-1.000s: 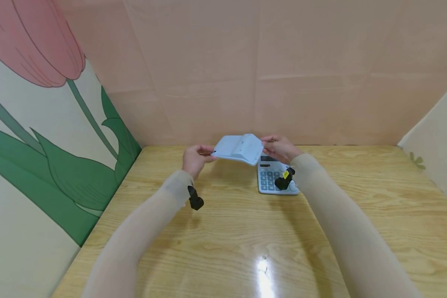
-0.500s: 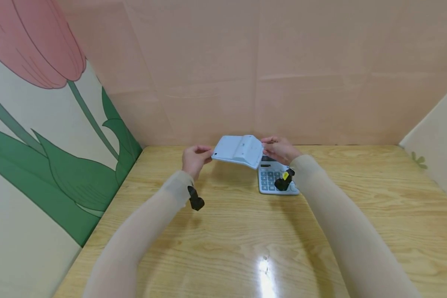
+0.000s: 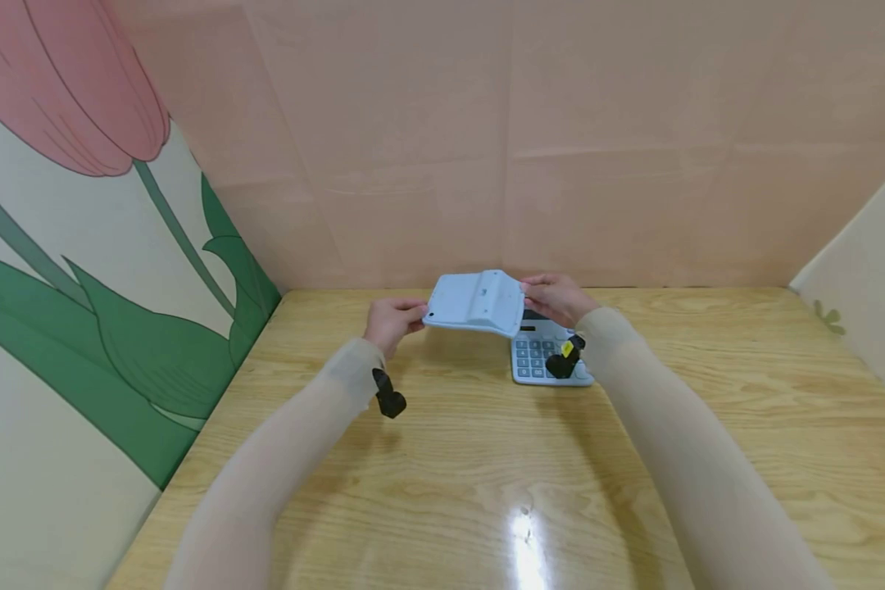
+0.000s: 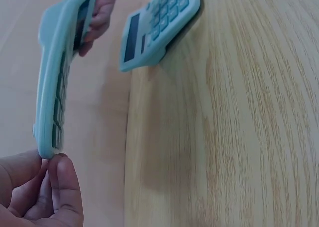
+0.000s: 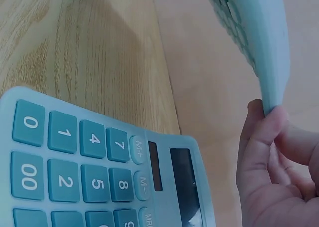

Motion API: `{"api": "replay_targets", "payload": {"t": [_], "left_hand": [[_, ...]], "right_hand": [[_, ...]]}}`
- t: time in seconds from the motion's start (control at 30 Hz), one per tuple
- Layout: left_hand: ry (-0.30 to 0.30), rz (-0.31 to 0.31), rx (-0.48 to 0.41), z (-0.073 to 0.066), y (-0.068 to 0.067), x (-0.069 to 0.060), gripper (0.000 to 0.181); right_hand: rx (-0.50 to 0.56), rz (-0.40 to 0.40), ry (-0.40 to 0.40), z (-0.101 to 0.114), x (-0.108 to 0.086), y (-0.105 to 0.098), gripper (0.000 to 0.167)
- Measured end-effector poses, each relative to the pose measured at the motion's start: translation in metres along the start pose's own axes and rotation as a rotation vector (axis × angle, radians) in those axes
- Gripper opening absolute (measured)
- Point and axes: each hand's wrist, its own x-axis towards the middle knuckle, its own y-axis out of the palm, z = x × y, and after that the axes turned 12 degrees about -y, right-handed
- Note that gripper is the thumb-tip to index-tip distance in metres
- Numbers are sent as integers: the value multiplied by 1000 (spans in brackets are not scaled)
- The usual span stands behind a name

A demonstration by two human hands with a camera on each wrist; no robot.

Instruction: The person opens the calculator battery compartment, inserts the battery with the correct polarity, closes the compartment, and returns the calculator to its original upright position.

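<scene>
Two hands hold a light blue calculator (image 3: 460, 301) in the air, its back turned up toward the head camera. The left hand (image 3: 392, 321) pinches one end; in the left wrist view the left hand (image 4: 45, 192) has thumb and fingers on its lower end, keys facing right. At the other end, the right hand (image 3: 556, 297) pinches the edge, as the right hand (image 5: 281, 162) shows in the right wrist view. A second calculator (image 3: 531, 377) lies face up on the table below the right hand, its keys (image 5: 65, 179) large in the right wrist view.
The wooden table (image 3: 442, 459) meets a pink cloth backdrop (image 3: 413, 164) just behind the calculators. A wall with a tulip picture (image 3: 140, 328) rises at the left, and a pale wall (image 3: 878, 279) at the right.
The held calculator has shifted slightly down and to the right, and its back shows a little more squarely. Both hands have moved slightly with it. The calculator on the table has stayed put.
</scene>
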Motion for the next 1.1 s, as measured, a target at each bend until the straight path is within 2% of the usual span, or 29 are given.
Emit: {"api": "replay_targets", "payload": {"t": [0.23, 0.47, 0.63, 0.87, 1.1], "left_hand": [[-14, 27, 3, -1, 1, -2, 24], [-39, 38, 7, -2, 2, -5, 23], [-54, 71, -3, -1, 2, -6, 22], [-79, 174, 19, -1, -2, -13, 25], [-136, 308, 166, 4, -4, -25, 31]], "right_hand": [[24, -33, 9, 5, -6, -1, 17], [-17, -57, 64, 10, -8, -2, 24], [-38, -48, 78, 13, -12, -3, 31], [-97, 9, 64, 14, -22, -12, 41], [-168, 89, 56, 7, -39, -20, 39]]}}
